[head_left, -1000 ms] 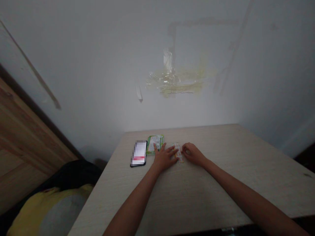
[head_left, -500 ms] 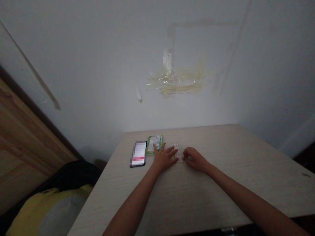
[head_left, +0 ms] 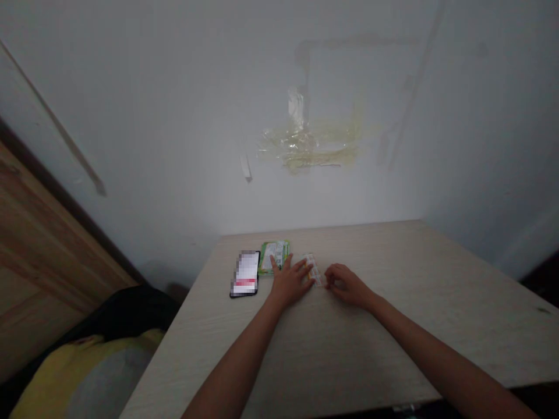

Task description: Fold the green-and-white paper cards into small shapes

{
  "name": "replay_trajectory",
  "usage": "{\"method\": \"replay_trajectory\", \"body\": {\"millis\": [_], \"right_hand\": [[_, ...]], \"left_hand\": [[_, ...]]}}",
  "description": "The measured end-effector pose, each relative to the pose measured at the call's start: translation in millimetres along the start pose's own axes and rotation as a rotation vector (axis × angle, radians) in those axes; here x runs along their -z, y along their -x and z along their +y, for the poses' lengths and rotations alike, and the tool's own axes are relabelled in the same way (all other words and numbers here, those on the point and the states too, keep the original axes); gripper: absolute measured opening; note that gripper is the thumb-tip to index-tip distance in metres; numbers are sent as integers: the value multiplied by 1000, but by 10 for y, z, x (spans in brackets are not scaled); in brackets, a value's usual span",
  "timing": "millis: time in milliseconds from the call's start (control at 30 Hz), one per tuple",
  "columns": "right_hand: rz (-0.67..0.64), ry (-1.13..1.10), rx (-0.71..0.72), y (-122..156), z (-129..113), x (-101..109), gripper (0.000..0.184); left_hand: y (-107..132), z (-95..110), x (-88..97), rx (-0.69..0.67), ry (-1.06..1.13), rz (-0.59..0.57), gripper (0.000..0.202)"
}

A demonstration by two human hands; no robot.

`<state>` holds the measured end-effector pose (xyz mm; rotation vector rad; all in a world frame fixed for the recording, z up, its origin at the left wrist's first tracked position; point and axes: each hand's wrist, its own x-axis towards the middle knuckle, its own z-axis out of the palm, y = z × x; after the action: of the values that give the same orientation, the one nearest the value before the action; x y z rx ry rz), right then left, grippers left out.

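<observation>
My left hand [head_left: 292, 283] lies on the table with its fingers spread. Its fingertips rest at the left edge of a small, pale printed sheet [head_left: 313, 271] with orange and yellow marks. The thumb side reaches the lower part of a green and white printed packet [head_left: 271, 256]. Curled beside the sheet's lower right corner is my right hand [head_left: 348, 285], its thumb and fingers closed together. Whatever it pinches, if anything, is too small to make out. A phone [head_left: 246, 276] with a lit, blurred screen lies left of the packet.
The light wood-grain table [head_left: 419, 302] meets a grey wall [head_left: 183, 116] with old tape [head_left: 305, 139] on it. At the lower left, beside the table, are a yellow and grey cloth item [head_left: 100, 372] and a wooden panel [head_left: 48, 250].
Both hands stay in nearly the same places. The right hand's fingers have shifted very slightly, and the sheet's print looks paler now.
</observation>
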<state>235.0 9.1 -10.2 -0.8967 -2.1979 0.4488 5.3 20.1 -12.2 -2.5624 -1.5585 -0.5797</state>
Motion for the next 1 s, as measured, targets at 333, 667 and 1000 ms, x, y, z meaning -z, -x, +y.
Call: {"method": "replay_trajectory", "body": {"millis": [333, 667, 1000], "right_hand": [[65, -10, -55, 3, 132, -35, 29], [-44, 172, -24, -30, 83, -86, 27], [-65, 184, 70, -35, 321, -101, 21]], "left_hand": [[7, -13, -19, 7, -21, 22, 47], [2, -6, -5, 36, 28, -15, 55], [24, -20, 34, -52, 54, 5, 29]]}}
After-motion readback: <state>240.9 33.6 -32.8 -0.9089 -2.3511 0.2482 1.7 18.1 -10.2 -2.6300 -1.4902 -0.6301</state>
